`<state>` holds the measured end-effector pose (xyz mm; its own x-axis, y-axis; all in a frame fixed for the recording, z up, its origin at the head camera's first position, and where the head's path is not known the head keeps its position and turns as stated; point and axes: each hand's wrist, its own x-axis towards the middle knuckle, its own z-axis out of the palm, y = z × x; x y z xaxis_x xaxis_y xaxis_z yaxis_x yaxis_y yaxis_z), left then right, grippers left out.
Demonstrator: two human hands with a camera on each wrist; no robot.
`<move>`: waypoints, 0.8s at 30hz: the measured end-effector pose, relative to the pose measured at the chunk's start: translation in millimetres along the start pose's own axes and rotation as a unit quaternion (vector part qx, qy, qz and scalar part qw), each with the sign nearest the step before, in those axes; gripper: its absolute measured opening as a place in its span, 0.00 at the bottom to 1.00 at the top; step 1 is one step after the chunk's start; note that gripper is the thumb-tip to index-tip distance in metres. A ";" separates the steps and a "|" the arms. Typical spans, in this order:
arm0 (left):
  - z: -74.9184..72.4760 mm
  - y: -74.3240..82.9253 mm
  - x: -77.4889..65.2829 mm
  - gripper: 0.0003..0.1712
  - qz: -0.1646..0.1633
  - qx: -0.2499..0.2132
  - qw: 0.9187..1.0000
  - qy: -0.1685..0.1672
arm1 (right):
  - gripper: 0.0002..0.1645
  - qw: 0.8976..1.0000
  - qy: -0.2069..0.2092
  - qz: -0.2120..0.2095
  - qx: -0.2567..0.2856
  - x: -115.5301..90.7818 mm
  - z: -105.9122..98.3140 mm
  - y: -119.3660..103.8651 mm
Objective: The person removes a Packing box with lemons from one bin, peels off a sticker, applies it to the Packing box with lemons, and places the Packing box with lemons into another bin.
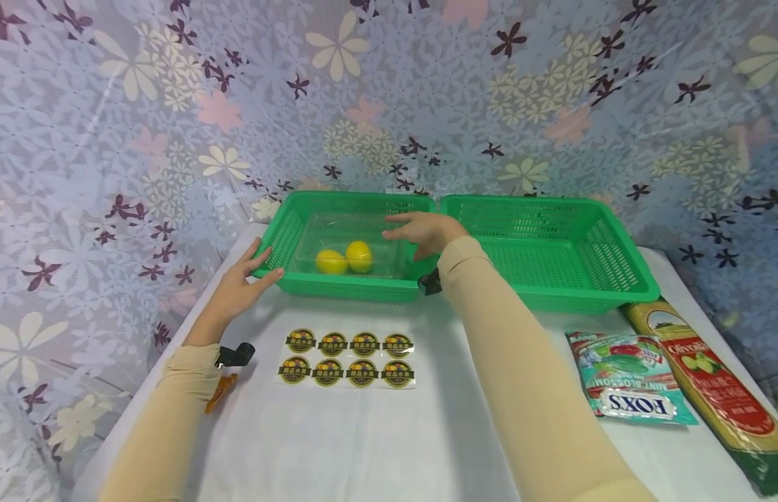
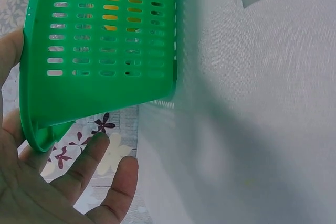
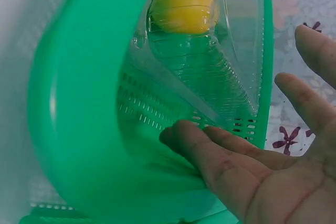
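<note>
A clear plastic container [image 1: 323, 230] with two yellow lemons [image 1: 359, 257] in it lies in the left green basket [image 1: 351, 286]. My left hand [image 1: 237, 286] is at this basket's left end, thumb and fingers spread and touching the rim at the corner; in the left wrist view, two fingers [image 2: 122, 184] extend past the basket, clear of it. Over the basket's right end, my right hand [image 1: 426, 231] has its fingers loosely extended with nothing gripped. In the right wrist view, some fingertips [image 3: 181, 135] reach inside the basket beside the clear container.
Right of this basket stands a second green basket [image 1: 542, 261]. A sheet of round stickers [image 1: 346, 357] lies in front. On the right are a FOX'S candy bag [image 1: 630, 376] and a long Olivoila package [image 1: 709, 376]. An orange object [image 1: 222, 392] lies near my left wrist.
</note>
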<state>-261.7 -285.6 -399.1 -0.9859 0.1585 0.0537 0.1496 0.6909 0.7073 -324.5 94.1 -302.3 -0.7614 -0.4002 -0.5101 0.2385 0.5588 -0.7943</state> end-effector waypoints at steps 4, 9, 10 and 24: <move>0.8 0.0 -0.2 0.46 -0.001 -0.003 1.000 0.000 | 0.41 1.000 -0.001 0.017 0.017 0.1 2.7 -4.3; 0.9 0.1 0.3 0.46 -0.002 -0.001 1.000 0.002 | 0.41 0.998 -0.002 0.041 0.039 6.9 7.1 -4.5; 0.9 0.2 0.5 0.46 -0.003 -0.001 1.000 0.002 | 0.41 0.998 -0.003 0.046 0.045 7.6 7.7 -4.8; 1.9 0.5 1.2 0.46 -0.010 -0.003 1.000 0.002 | 0.41 0.991 -0.006 0.069 0.113 22.2 8.6 -0.2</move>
<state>-262.7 -283.8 -400.0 -0.9888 0.1428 0.0425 0.1302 0.6900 0.7120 -336.3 78.8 -316.3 -0.7056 -0.3407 -0.6214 0.4694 0.4321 -0.7700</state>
